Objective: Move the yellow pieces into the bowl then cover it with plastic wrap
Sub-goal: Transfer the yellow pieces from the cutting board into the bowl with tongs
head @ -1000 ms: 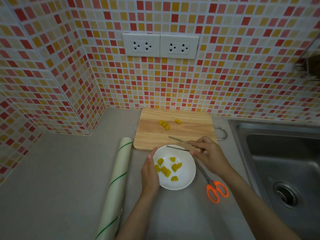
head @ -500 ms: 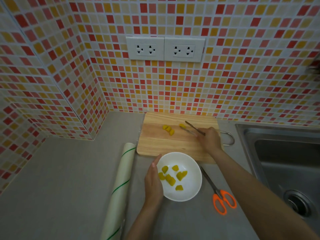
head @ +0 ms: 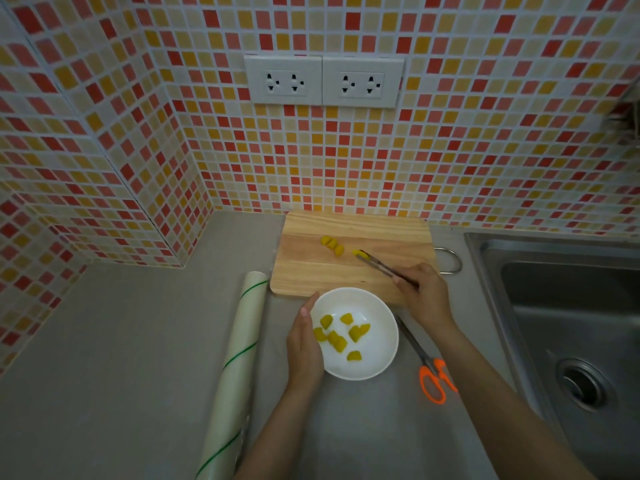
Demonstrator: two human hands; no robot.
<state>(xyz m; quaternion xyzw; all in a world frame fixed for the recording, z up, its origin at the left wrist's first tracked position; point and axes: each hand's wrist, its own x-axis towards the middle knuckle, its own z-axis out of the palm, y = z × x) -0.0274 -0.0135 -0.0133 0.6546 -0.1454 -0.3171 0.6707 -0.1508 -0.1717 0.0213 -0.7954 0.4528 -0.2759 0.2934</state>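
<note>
A white bowl (head: 377,362) sits on the grey counter and holds several yellow pieces (head: 337,336). My left hand (head: 304,344) rests flat against the bowl's left rim. My right hand (head: 424,294) grips metal tongs (head: 384,266), whose tips pinch one yellow piece (head: 356,252) on the wooden cutting board (head: 311,265). A small cluster of yellow pieces (head: 332,244) lies left of it on the board. A roll of plastic wrap (head: 232,368) lies left of the bowl.
Orange-handled scissors (head: 433,379) lie right of the bowl. A steel sink (head: 568,327) fills the right side. Tiled walls (head: 311,161) close the back and left, with two sockets (head: 323,81) above the board.
My right hand carried the tongs from above the bowl out to the board, and their tips have closed on a yellow piece. My left hand stayed on the bowl.
</note>
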